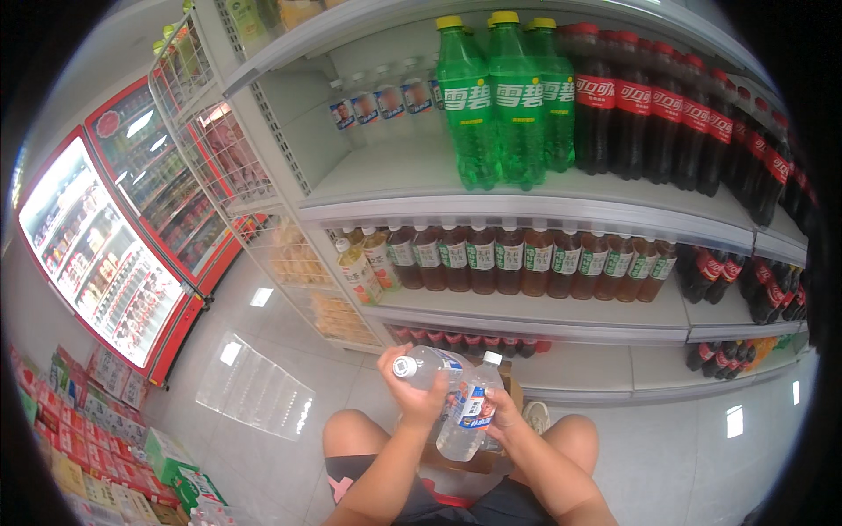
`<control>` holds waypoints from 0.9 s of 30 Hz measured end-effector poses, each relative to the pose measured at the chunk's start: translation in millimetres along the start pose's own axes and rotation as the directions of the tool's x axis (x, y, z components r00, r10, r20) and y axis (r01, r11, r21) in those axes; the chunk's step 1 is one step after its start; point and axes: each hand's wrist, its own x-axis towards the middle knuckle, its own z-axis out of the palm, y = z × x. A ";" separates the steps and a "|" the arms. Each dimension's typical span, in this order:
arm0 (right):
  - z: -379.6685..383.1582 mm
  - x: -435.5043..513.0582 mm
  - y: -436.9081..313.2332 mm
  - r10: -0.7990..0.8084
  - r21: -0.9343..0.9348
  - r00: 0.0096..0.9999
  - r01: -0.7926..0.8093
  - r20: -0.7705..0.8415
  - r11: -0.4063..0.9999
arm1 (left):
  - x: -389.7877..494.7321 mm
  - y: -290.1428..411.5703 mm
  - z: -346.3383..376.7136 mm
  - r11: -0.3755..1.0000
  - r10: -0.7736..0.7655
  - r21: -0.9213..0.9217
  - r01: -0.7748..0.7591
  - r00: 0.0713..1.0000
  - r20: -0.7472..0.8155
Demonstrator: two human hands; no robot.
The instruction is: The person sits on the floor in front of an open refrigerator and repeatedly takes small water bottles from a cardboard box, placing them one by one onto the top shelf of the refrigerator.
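My left hand grips a clear plastic bottle with a white cap, tilted so the cap points left towards me. In my right hand is a second clear bottle with a white cap and a blue-and-white label, leaning with its cap up. The two bottles cross close together in front of my knees. Below them stands a cardboard box, mostly hidden by my hands and the bottles. Similar clear bottles stand in a row at the back left of the upper shelf.
Green Sprite bottles and Coca-Cola bottles fill the upper shelf's right side. Brown tea bottles line the middle shelf. A wire rack stands left, with lit drink coolers beyond. Stacked cartons lie lower left.
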 end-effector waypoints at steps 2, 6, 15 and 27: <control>-1.1 -0.1 1.1 0.010 0.018 1.000 -0.010 -0.016 1.000 | -8.7 5.7 5.5 0.971 -0.232 0.081 0.224 0.967 0.101; 4.1 -1.2 1.1 -0.011 -0.078 1.000 0.009 -0.017 0.997 | -6.5 9.2 -1.9 0.929 -0.314 0.273 0.249 0.921 0.229; 24.0 0.2 -5.1 -0.032 -0.356 0.997 0.055 0.071 0.933 | 73.2 2.2 -33.4 0.984 -0.178 0.032 0.175 0.958 0.223; 2.9 16.9 0.5 0.035 -0.468 0.997 -0.065 -0.074 0.881 | 317.1 14.4 -7.0 0.908 0.415 0.055 -0.416 0.910 0.022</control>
